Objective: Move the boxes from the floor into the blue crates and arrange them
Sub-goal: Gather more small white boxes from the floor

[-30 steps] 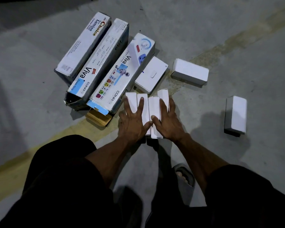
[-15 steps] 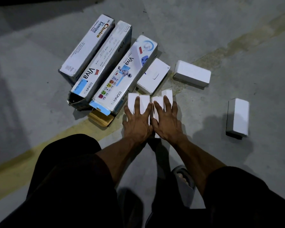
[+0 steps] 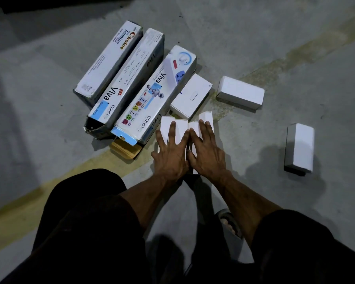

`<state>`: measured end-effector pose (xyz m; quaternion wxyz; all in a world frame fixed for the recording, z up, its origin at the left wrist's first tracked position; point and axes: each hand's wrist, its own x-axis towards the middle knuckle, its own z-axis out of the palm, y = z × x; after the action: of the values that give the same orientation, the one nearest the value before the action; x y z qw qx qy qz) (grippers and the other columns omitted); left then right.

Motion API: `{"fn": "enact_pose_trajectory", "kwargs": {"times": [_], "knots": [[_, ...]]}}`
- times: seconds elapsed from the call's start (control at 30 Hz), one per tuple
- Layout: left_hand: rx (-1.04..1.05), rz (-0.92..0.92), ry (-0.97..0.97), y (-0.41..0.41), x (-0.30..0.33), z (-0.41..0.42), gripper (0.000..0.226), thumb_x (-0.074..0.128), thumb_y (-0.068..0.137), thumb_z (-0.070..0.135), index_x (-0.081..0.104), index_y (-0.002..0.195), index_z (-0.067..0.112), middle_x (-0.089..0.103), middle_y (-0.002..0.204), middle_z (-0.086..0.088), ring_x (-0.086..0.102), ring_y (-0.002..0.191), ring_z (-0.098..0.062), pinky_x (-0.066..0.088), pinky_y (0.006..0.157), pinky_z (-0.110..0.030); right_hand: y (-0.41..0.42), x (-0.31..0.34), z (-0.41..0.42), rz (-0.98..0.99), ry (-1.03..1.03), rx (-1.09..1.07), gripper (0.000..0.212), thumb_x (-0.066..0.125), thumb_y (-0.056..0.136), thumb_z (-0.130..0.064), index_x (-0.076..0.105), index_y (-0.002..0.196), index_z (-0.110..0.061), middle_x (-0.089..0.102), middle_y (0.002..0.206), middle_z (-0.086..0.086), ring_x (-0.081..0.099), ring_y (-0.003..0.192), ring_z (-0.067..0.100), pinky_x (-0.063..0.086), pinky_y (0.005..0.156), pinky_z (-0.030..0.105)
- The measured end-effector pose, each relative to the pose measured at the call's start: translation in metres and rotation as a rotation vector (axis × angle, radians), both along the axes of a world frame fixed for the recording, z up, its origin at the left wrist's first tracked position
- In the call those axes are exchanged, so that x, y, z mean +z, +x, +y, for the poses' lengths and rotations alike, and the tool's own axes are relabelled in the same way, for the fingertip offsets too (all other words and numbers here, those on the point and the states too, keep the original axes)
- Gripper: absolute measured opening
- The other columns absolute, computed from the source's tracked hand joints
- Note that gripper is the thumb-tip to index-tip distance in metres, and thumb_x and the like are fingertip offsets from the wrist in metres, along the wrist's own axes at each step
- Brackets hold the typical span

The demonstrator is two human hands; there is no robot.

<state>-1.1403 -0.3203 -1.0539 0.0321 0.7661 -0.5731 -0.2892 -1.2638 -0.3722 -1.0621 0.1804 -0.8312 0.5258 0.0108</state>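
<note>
Grey concrete floor (image 3: 275,37), faded yellow stripe (image 3: 49,193)

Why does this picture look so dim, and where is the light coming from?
Head view: the lighting is dim and uneven, the legs nearly black at the bottom. The lone white box on the right casts a shadow toward the viewer, so the light likely comes from ahead. The white boxes under the left hand and right hand look washed out, edges hard to separate. Wide-angle bending shows at the borders.

Grey concrete floor (image 3: 275,33), yellow stripe (image 3: 39,193)
</note>
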Motion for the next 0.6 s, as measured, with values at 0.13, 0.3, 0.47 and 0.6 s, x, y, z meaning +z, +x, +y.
{"fn": "enact_pose_trajectory", "kwargs": {"times": [0.13, 0.3, 0.47, 0.6], "knots": [[-0.01, -0.071, -0.007, 0.0, 0.012, -0.006, 0.109, 0.076, 0.074, 0.062, 0.006, 0.156, 0.043, -0.02, 0.165, 0.004, -0.015, 0.148, -0.045, 0.023, 0.105, -0.077, 0.0, 0.0, -0.004, -0.078, -0.017, -0.031, 0.065, 0.045, 0.092, -0.052, 0.041, 0.149, -0.023, 0.016, 0.166, 0.008, 0.012, 0.153, 0.029, 0.042, 0.107, 0.059], [0.004, -0.134, -0.058, 0.004, 0.079, -0.006, 0.102, 0.07, 0.079, 0.063, 0.006, 0.156, 0.042, -0.012, 0.167, 0.001, -0.01, 0.148, -0.047, 0.028, 0.103, -0.076, -0.001, 0.063, -0.01, -0.181, -0.081, -0.002, 0.056, 0.042, 0.094, -0.051, 0.052, 0.142, -0.023, 0.029, 0.162, 0.009, 0.02, 0.151, 0.029, 0.041, 0.109, 0.051], [0.032, -0.191, -0.127, 0.019, 0.205, 0.004, 0.094, 0.07, 0.08, 0.059, 0.017, 0.156, 0.038, 0.004, 0.168, -0.002, 0.001, 0.148, -0.048, 0.038, 0.098, -0.074, 0.017, 0.188, -0.009, -0.273, -0.133, 0.028, 0.046, 0.053, 0.095, -0.036, 0.058, 0.136, -0.017, 0.036, 0.158, 0.013, 0.027, 0.149, 0.028, 0.041, 0.11, 0.043], [0.06, -0.21, -0.122, 0.034, 0.337, 0.009, 0.094, 0.073, 0.079, 0.056, 0.022, 0.156, 0.036, 0.007, 0.168, -0.003, 0.002, 0.147, -0.047, 0.04, 0.096, -0.074, 0.034, 0.314, -0.005, -0.34, -0.172, 0.051, 0.04, 0.056, 0.095, -0.028, 0.062, 0.133, -0.016, 0.04, 0.156, 0.014, 0.029, 0.148, 0.028, 0.039, 0.109, 0.037]]}}
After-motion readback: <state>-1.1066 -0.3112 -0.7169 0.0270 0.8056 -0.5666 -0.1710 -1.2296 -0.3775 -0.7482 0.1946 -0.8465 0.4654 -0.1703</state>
